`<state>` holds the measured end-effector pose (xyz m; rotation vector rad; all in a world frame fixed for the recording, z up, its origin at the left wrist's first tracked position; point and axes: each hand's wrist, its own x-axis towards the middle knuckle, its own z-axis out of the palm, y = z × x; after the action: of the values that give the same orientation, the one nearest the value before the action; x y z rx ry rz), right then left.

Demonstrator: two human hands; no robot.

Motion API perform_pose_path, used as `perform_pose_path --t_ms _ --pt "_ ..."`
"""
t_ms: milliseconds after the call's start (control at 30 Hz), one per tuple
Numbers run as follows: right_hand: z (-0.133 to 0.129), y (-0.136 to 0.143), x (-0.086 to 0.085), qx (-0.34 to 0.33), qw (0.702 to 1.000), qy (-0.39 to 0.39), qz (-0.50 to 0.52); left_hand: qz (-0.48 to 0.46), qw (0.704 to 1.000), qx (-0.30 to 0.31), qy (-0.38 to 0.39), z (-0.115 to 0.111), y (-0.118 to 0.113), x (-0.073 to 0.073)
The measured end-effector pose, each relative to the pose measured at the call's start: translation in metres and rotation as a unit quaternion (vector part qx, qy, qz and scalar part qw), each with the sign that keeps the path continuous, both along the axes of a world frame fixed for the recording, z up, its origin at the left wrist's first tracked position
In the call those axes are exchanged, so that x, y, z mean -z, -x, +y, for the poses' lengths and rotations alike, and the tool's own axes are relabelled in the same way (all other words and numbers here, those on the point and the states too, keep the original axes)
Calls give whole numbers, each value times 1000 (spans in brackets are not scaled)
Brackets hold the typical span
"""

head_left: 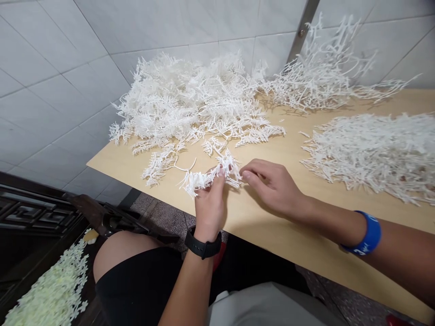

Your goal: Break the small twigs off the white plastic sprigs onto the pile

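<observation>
Near the front edge of the table, my left hand (210,199) is closed around a white branched plastic sprig (200,180), its thumb pressed on top. The sprig's thin spiky tips stick out on both sides of the fingers. My right hand (272,183) is at the sprig's right end, thumb and forefinger pinched together there. What lies between those fingertips is too small to make out. Just beyond my hands, a large heap of similar white sprigs (190,99) spreads over the table, with a few loose ones at its front.
A pile of short white pieces (377,154) lies on the wooden table (272,140) at the right. Bare white branching stems (316,81) lean near the tiled wall (61,68). Pale green-white flower pieces (54,290) lie at the lower left, beside dark carved furniture (34,213).
</observation>
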<state>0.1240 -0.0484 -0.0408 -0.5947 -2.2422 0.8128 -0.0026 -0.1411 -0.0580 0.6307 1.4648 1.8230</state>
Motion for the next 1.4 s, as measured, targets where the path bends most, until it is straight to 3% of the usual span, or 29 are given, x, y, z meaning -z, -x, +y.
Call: perform_pose_path --t_ms 300,433,667,967,1133,1200,1333,1400 --pt "-3 1 2 -99 994 41 27 101 987 116 -55 -5 -6 -28" --pt "-5 0 2 -124 989 69 43 99 980 163 -60 -5 -6 -29" --pt "-6 1 -1 -175 982 77 -9 117 986 115 -9 -9 -2 -15" --pt "-6 3 1 -194 979 67 -16 125 989 82 12 -8 -4 -10" --pt "-12 0 2 -301 954 -11 -11 -27 999 34 -26 -2 -2 -8" --pt "-12 -1 1 -272 962 -21 -1 -44 997 46 -34 -1 -2 -8" --pt "-3 -1 3 -117 993 -33 -4 -28 996 71 -53 -2 -2 -9" --pt "2 0 7 -74 995 -61 -13 -22 995 72 -58 -2 -1 -10"
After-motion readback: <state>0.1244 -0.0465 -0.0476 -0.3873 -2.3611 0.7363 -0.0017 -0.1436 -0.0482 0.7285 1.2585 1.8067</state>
